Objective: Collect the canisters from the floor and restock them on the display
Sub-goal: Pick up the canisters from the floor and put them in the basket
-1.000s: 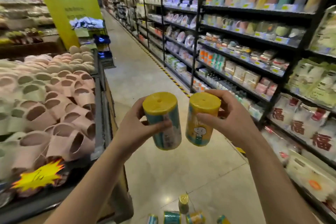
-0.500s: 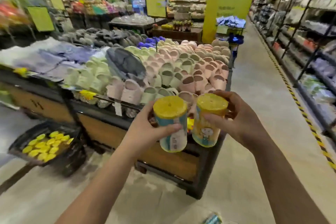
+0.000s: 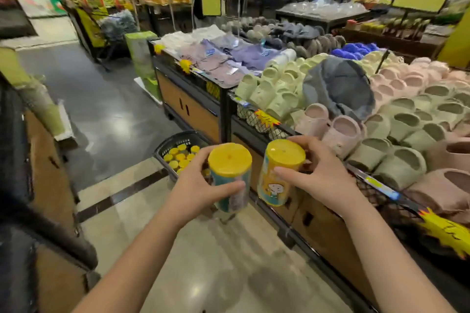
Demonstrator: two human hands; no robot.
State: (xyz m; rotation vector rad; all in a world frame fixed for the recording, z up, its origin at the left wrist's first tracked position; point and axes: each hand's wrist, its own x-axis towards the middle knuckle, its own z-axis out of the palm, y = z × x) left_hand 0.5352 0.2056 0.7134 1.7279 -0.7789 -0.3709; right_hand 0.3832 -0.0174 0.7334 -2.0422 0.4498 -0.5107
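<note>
My left hand point(image 3: 195, 185) grips a teal canister point(image 3: 230, 175) with a yellow lid, held upright at chest height. Beside it, my right hand point(image 3: 323, 175) grips an orange canister point(image 3: 279, 173) with a yellow lid and a cartoon figure on its label. The two canisters are close together but apart. Just beyond my left hand, a black basket point(image 3: 175, 141) on the floor holds several more yellow-lidded canisters point(image 3: 179, 157).
A long display table point(image 3: 193, 107) runs along the right, piled with green and pink slippers point(image 3: 396, 124) and folded clothes point(image 3: 229, 58). A dark wooden stand point(image 3: 48, 185) is at my left. An open floor aisle point(image 3: 106, 99) lies ahead between them.
My view has swung left, from the shelf aisle past the slipper table to the basket. Both hands keep holding their canisters in the same pose. The canisters on the floor have left the view.
</note>
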